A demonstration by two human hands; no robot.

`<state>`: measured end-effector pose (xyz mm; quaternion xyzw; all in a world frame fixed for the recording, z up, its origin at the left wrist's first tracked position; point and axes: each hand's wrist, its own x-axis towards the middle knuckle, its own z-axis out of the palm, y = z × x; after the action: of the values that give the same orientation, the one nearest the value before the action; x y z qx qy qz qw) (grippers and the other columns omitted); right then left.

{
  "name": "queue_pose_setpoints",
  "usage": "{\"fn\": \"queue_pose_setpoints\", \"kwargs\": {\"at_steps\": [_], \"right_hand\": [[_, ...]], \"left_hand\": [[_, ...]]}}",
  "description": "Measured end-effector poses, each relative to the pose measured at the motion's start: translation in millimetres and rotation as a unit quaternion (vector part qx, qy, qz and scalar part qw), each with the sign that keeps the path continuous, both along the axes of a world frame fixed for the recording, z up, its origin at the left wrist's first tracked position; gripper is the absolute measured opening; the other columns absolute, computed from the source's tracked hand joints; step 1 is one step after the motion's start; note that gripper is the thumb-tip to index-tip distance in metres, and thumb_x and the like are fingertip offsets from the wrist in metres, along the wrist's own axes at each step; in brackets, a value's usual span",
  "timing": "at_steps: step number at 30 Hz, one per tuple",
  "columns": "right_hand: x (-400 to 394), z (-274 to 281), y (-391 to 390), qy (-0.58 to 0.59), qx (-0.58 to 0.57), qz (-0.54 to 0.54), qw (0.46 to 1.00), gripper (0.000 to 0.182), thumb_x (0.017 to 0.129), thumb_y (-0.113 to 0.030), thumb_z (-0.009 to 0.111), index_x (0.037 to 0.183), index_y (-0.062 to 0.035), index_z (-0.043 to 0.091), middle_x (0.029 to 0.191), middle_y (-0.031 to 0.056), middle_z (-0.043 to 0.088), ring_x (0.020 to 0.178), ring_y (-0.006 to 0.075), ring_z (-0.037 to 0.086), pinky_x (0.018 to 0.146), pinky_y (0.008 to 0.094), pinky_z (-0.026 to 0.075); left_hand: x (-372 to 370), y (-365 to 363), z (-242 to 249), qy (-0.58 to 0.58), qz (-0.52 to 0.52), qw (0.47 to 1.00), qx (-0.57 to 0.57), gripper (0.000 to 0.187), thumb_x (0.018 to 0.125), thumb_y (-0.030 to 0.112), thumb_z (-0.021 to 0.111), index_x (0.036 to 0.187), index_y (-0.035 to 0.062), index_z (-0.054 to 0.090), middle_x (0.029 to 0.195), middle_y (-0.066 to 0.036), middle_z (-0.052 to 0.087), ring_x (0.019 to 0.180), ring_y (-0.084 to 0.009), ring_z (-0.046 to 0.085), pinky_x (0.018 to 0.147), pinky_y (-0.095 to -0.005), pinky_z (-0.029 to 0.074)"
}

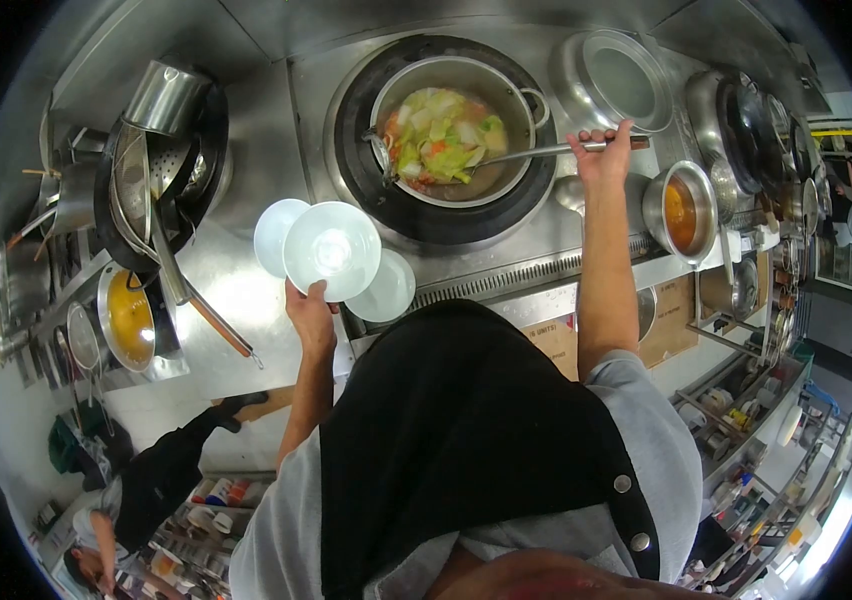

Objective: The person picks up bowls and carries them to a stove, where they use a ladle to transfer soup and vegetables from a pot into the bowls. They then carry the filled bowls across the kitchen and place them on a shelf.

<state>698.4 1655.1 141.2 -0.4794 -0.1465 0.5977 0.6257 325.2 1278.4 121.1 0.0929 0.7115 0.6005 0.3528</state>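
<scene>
Head view showed the ladle lying almost level, its long handle running from the right hand leftward to the bowl end sunk in the pot of cabbage soup. The right grip was clamped round the handle end; the left hand pinched the white bowl above the counter.

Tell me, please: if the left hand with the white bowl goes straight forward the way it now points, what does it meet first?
Probably the dark ring of the burner around the pot of vegetables. The left hand points up and a little right with the white bowl. Depth is unclear, so the bowl might pass above the ring.
</scene>
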Motion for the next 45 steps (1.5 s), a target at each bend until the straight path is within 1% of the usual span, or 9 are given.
{"fn": "queue_pose_setpoints", "kwargs": {"at_steps": [5,11,14,17,20,23,29,34,45], "right_hand": [[0.0,10.0,0.3,0.008,-0.001,-0.014,1.0,0.051,0.104,-0.059,0.058,0.097,-0.0112,0.044,0.085,0.0089,0.05,0.083,0.0317,0.055,0.082,0.0631,0.059],[-3.2,20.9,-4.8,0.0,0.015,-0.001,1.0,0.05,0.105,-0.058,0.057,0.097,-0.0108,0.044,0.083,0.0079,0.049,0.082,0.0308,0.057,0.076,0.0603,0.062],[-6.2,30.4,-13.0,-0.011,0.023,0.012,1.0,0.049,0.106,-0.058,0.056,0.09,-0.0137,0.045,0.078,0.0064,0.048,0.084,0.0317,0.055,0.089,0.0618,0.054],[2.6,22.0,-12.9,-0.008,0.039,0.033,0.999,0.049,0.107,-0.058,0.054,0.091,-0.0129,0.045,0.079,0.0055,0.048,0.081,0.0296,0.059,0.073,0.0587,0.062],[9.8,17.6,-16.3,0.004,0.044,0.032,0.999,0.05,0.107,-0.06,0.052,0.088,-0.0139,0.045,0.078,0.0054,0.049,0.081,0.0293,0.06,0.072,0.0578,0.062],[14.3,27.1,-22.3,-0.017,0.039,0.024,0.999,0.05,0.107,-0.06,0.051,0.088,-0.0144,0.045,0.079,0.0055,0.049,0.082,0.0296,0.06,0.072,0.0576,0.062],[23.3,27.6,-20.4,-0.007,0.052,0.042,0.998,0.05,0.106,-0.06,0.053,0.088,-0.0147,0.045,0.078,0.0045,0.049,0.083,0.0302,0.06,0.07,0.0563,0.061],[23.8,5.1,-13.6,0.015,0.048,0.042,0.998,0.049,0.106,-0.059,0.054,0.088,-0.0148,0.046,0.077,0.0037,0.049,0.084,0.0306,0.06,0.069,0.0553,0.061],[41.6,-2.8,-13.0,0.041,0.074,0.077,0.993,0.05,0.107,-0.061,0.049,0.085,-0.016,0.047,0.076,0.0031,0.048,0.085,0.0309,0.061,0.067,0.0533,0.061]], "left_hand": [[-2.0,-1.5,-4.8,-0.006,-0.003,1.0,0.007,0.046,0.091,-0.001,0.059,0.137,-0.0031,0.053,0.095,-0.01,0.065,0.059,-0.012,0.055,0.047,-0.0266,0.042],[0.2,-1.2,-3.6,-0.003,-0.002,1.0,0.016,0.046,0.091,-0.001,0.059,0.137,-0.0029,0.053,0.094,-0.01,0.065,0.059,-0.0116,0.055,0.047,-0.0261,0.042],[-0.1,-1.3,-3.5,-0.01,-0.001,1.0,0.015,0.046,0.091,-0.001,0.059,0.137,-0.0026,0.054,0.094,-0.01,0.065,0.059,-0.0116,0.055,0.046,-0.0259,0.042],[0.3,0.7,0.7,0.0,-0.007,1.0,0.008,0.046,0.091,0.0,0.059,0.137,-0.0023,0.054,0.095,-0.01,0.066,0.059,-0.0117,0.055,0.046,-0.026,0.042],[1.9,4.1,7.4,0.004,-0.008,1.0,-0.001,0.046,0.091,0.0,0.059,0.136,-0.0021,0.055,0.096,-0.011,0.066,0.059,-0.0118,0.055,0.047,-0.0258,0.042],[0.4,3.6,6.7,0.006,-0.014,1.0,0.005,0.046,0.091,0.0,0.06,0.137,-0.0022,0.055,0.096,-0.01,0.066,0.06,-0.0121,0.056,0.047,-0.0259,0.042],[2.1,7.6,7.2,-0.006,-0.014,1.0,0.017,0.05,0.09,-0.001,0.06,0.14,-0.0021,0.054,0.096,-0.011,0.066,0.06,-0.0126,0.057,0.048,-0.026,0.044],[6.0,12.1,10.4,-0.021,-0.016,1.0,0.0,0.054,0.089,-0.001,0.061,0.142,-0.0021,0.053,0.096,-0.01,0.066,0.06,-0.0129,0.057,0.05,-0.0258,0.047],[6.7,12.2,15.1,-0.021,-0.024,0.999,0.0,0.057,0.087,-0.003,0.061,0.143,-0.0019,0.052,0.098,-0.011,0.067,0.063,-0.0131,0.059,0.053,-0.0262,0.049]]}}
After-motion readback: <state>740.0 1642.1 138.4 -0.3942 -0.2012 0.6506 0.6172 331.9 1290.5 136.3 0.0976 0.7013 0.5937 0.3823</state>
